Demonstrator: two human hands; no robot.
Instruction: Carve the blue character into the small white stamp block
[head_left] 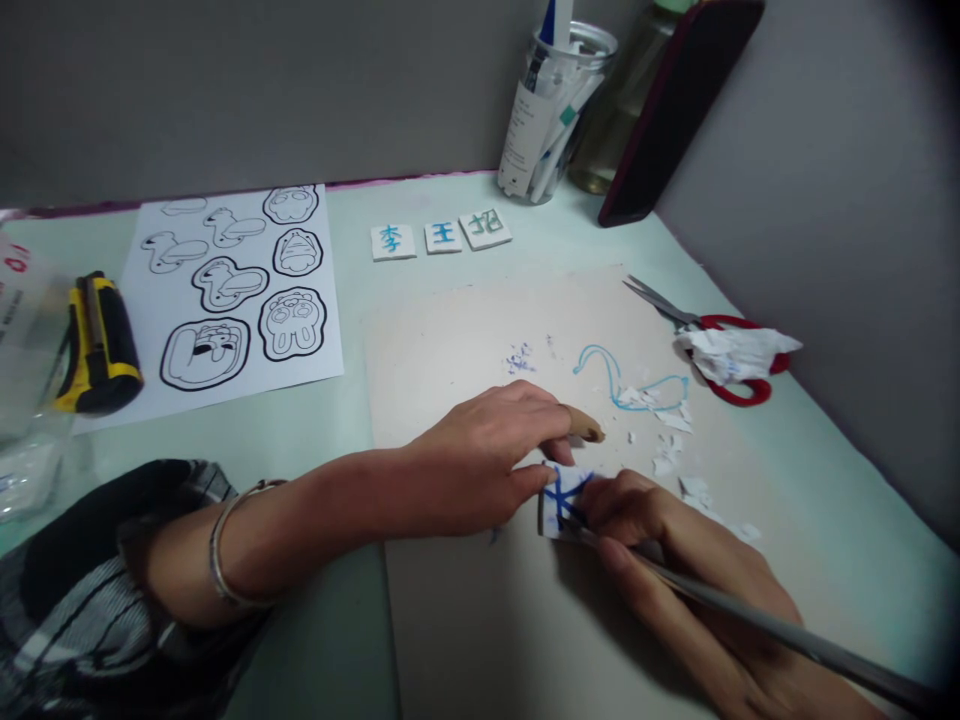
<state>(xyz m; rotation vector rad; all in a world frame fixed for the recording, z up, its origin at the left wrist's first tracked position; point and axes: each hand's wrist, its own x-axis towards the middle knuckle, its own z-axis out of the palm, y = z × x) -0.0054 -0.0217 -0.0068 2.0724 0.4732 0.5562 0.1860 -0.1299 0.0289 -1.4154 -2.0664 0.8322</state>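
A small white block (553,522) with dark blue strokes drawn on its top lies on the beige board (465,620). My left hand (502,430) steadies it, thumb on its upper left edge and fingers bent around the far side. One of those fingers wears a tan covering (585,424). Gripped pen-fashion in my right hand (667,560) is a long, thin grey carving tool (750,612). Its tip meets the block near the lower strokes. The right fingers hide the block's right part.
White scraps (694,490) lie right of my hands, near a blue swan drawing (637,395). Red-handled scissors (724,322) carry crumpled paper (731,352). Three marked tiles (442,237) sit behind; a printed sheet (315,280) and yellow-black cutter (101,345) are left. A pen jar (521,150) stands at the back.
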